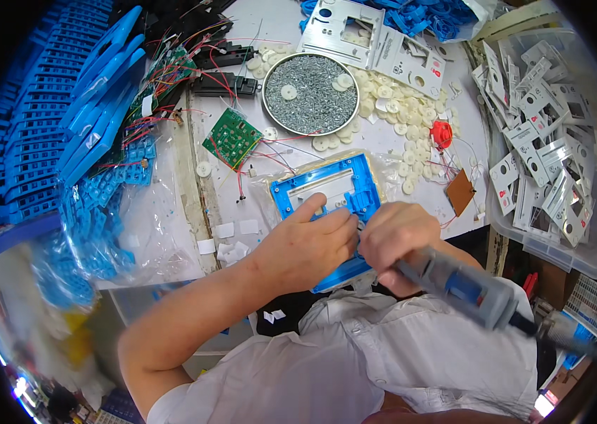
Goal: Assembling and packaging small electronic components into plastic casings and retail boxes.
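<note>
Several fingers of the right hand (399,240) are wrapping around a grey electric screwdriver (469,288); those of the left hand (318,242) are curling over a blue plastic housing (363,200) on the white table (274,21), whether pinching I cannot tell. Silver faceplates (422,79) beyond are showing black-and-red print.

At the right, a clear plastic bin (553,255) holds many flat silver panels (526,139) with cut holes. On the white worktop (281,21), a square brown board (459,193) lies near a small red plastic part (441,134).
</note>
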`<state>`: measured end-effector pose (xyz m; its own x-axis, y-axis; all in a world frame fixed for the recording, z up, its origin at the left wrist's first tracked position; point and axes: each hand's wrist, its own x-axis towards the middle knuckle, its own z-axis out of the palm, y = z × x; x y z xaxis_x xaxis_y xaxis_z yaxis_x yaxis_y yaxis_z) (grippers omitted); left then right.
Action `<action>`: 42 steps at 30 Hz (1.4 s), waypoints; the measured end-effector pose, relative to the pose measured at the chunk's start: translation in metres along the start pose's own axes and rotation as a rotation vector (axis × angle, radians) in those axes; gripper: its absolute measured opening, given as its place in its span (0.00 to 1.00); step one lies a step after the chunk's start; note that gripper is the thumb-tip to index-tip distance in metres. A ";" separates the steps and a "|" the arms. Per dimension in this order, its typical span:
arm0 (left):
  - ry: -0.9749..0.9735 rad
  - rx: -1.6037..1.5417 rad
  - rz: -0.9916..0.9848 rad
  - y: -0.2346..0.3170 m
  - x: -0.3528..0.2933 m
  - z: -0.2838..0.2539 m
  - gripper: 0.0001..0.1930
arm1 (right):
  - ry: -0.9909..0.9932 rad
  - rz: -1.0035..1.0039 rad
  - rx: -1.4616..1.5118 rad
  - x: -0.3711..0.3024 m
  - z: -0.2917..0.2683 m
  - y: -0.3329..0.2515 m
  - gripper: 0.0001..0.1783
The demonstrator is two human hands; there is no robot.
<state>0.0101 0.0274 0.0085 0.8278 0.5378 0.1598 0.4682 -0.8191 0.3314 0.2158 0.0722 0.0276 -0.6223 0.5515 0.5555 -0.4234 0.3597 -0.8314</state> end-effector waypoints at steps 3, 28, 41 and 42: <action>0.083 0.015 -0.026 0.001 -0.002 0.001 0.13 | 0.118 0.122 0.099 -0.007 -0.009 -0.010 0.11; 0.558 0.025 -0.923 -0.001 -0.064 -0.017 0.06 | 0.555 0.134 -0.287 0.025 -0.091 -0.047 0.24; 0.476 0.123 -1.015 -0.097 -0.059 -0.058 0.06 | 0.641 -0.371 -0.741 -0.006 -0.077 -0.077 0.26; 0.465 0.139 -1.033 -0.095 -0.062 -0.054 0.06 | 0.477 -0.253 -0.654 -0.006 -0.066 -0.065 0.24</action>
<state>-0.1026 0.0825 0.0170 -0.1545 0.9657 0.2089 0.9130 0.0587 0.4038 0.2911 0.0953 0.0774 -0.1537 0.6015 0.7840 0.0445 0.7968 -0.6026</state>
